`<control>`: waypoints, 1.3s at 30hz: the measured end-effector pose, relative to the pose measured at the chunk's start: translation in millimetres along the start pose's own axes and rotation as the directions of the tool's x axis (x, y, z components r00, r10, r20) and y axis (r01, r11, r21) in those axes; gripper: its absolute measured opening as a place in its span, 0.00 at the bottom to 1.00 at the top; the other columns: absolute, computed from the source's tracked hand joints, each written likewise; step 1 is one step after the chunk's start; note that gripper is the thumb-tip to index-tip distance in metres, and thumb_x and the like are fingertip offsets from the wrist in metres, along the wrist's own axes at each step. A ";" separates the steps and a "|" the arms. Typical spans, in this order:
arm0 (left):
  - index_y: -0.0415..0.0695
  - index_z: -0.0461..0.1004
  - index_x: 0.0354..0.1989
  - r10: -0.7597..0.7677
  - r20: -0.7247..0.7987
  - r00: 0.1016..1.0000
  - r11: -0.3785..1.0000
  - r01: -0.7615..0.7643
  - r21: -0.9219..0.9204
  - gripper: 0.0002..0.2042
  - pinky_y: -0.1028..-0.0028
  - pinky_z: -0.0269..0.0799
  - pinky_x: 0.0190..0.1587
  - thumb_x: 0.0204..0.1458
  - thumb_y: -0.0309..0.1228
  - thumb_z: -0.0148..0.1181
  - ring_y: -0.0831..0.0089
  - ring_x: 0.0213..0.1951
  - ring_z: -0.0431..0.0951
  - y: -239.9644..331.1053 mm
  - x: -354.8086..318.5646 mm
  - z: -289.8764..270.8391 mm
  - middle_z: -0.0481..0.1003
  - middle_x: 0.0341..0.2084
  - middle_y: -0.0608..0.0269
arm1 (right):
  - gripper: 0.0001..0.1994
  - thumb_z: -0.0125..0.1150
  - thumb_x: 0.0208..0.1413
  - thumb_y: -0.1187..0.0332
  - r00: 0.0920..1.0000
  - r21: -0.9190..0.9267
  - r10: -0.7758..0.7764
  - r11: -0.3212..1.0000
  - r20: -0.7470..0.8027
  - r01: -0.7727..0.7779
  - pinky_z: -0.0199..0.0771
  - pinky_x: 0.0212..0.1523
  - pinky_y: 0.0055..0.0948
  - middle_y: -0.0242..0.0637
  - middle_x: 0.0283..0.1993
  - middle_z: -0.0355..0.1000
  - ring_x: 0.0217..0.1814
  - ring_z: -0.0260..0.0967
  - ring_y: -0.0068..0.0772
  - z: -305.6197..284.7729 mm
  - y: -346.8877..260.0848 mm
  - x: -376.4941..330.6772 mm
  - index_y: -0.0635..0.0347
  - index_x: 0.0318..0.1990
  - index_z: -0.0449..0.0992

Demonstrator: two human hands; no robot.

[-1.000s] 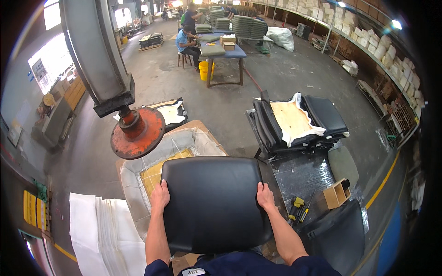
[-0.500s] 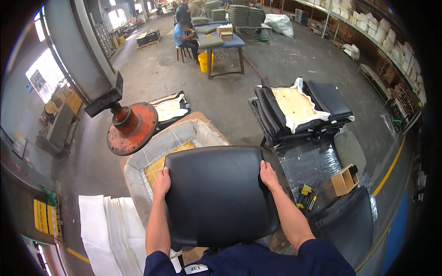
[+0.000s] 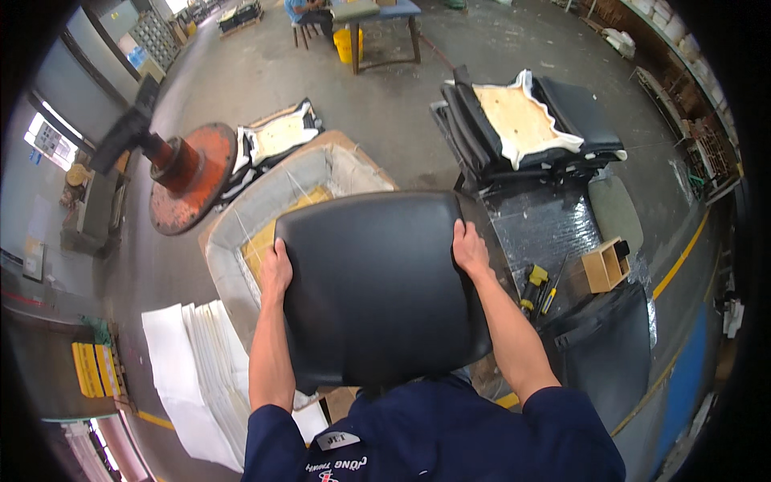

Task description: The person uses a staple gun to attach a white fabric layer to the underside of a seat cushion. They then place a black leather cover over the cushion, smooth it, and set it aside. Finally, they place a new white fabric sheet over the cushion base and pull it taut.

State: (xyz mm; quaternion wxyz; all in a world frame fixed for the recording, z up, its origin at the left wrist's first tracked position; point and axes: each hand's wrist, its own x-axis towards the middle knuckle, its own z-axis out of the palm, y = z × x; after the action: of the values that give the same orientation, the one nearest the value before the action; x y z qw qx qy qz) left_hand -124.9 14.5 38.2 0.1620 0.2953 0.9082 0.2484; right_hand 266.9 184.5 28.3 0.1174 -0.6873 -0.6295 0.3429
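A black padded seat cushion (image 3: pixel 377 289) with a smooth, leather-like cover lies in front of my body. My left hand (image 3: pixel 275 269) grips its left edge, and my right hand (image 3: pixel 471 249) grips the right edge, both fairly near the far corners. Thumbs rest on top while the other fingers curl underneath, partly hidden. Beyond the cushion is a large box lined with pale sheeting (image 3: pixel 233 229), with a yellow piece inside; the cushion covers its near part. The cushion's underside is out of sight.
An orange round plate on a post (image 3: pixel 189 181) stands left of the box. White sheets (image 3: pixel 189 361) are stacked at near left. On the right, a film-covered table (image 3: pixel 538 221) bears stacked black cushions (image 3: pixel 578 112), a yellow-and-black tool (image 3: pixel 533 285) and a small wooden box (image 3: pixel 605 265).
The view has tipped downward, so the surroundings sit higher in the picture and more of my shirt shows. Both hands keep their hold on the cushion's sides.
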 end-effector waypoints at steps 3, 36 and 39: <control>0.33 0.72 0.56 0.002 -0.002 1.000 1.000 -0.002 0.017 0.36 0.49 0.65 0.60 0.67 0.58 0.34 0.38 0.57 0.73 2.1 -0.9 -1.8 0.75 0.51 0.31 | 0.33 0.32 0.68 0.40 1.000 -0.009 -0.001 1.000 0.006 0.002 0.65 0.60 0.60 0.70 0.55 0.72 0.60 0.67 0.75 3.1 2.8 2.6 0.61 0.60 0.66; 0.33 0.72 0.51 -0.037 0.024 0.999 0.999 0.037 0.005 0.32 0.46 0.66 0.56 0.67 0.55 0.38 0.33 0.53 0.73 -15.4 -15.6 -4.0 0.75 0.47 0.27 | 0.33 0.32 0.70 0.42 0.997 0.088 -0.076 0.993 0.004 0.076 0.62 0.64 0.54 0.63 0.60 0.71 0.65 0.64 0.70 11.9 18.8 12.3 0.62 0.63 0.68; 0.32 0.72 0.51 -0.038 0.035 0.999 0.999 0.039 -0.001 0.32 0.47 0.66 0.56 0.67 0.55 0.38 0.33 0.53 0.73 -10.8 -18.5 -7.6 0.75 0.46 0.27 | 0.32 0.32 0.70 0.43 0.998 0.071 -0.066 0.995 0.002 0.065 0.62 0.63 0.55 0.63 0.59 0.71 0.64 0.64 0.71 9.1 14.3 9.4 0.62 0.62 0.68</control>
State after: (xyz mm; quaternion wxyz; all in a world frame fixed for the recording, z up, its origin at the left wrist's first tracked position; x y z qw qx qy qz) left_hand -118.9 -7.2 41.3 0.1828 0.2819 0.9106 0.2407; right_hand 272.3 188.3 10.1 0.1517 -0.6609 -0.6393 0.3626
